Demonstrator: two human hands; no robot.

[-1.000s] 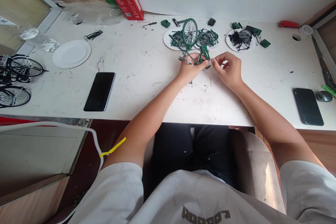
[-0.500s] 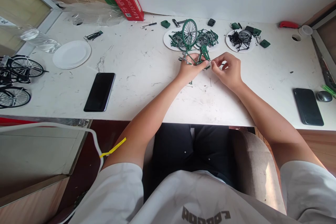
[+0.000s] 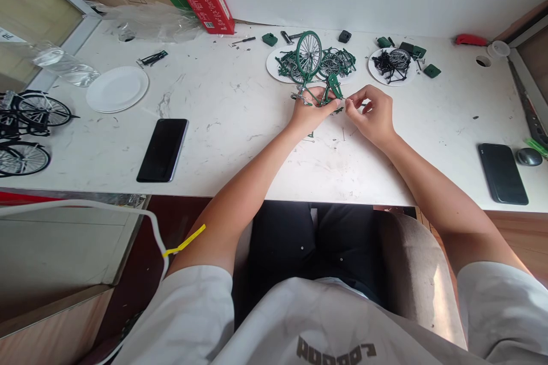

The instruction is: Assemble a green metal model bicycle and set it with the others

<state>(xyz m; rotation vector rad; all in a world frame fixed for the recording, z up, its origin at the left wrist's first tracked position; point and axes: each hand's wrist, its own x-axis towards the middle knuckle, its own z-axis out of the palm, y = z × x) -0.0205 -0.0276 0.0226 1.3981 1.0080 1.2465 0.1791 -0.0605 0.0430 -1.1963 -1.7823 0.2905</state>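
A green model bicycle, with one spoked wheel standing up at its far end, is gripped low on its frame by my left hand. Close by on the right, my right hand has thumb and forefinger pinched together beside the near end of the frame; whatever is between those fingertips is too small to make out. Behind the model, a white plate carries green wheels and frame parts. Thin pins and a small green piece lie on the table below my hands.
A second plate with black parts stands at right, green blocks around it. Stacked plates, a phone and black model bicycles are at left. Another phone lies at right. A red box stands behind.
My right fingertips have shifted very slightly beside the frame. My left hand and the model bicycle stay where they were.
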